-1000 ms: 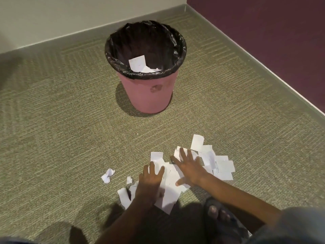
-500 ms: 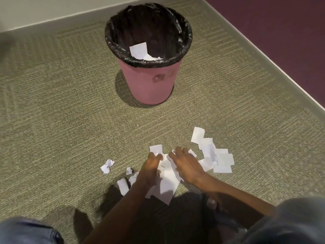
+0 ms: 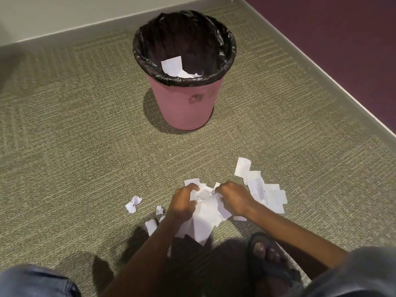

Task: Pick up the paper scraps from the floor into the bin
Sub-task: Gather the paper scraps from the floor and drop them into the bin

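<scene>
My foot in a dark sandal rests on the green carpet at its near edge. A pale wall and a purple wall meet at the far corner.
</scene>
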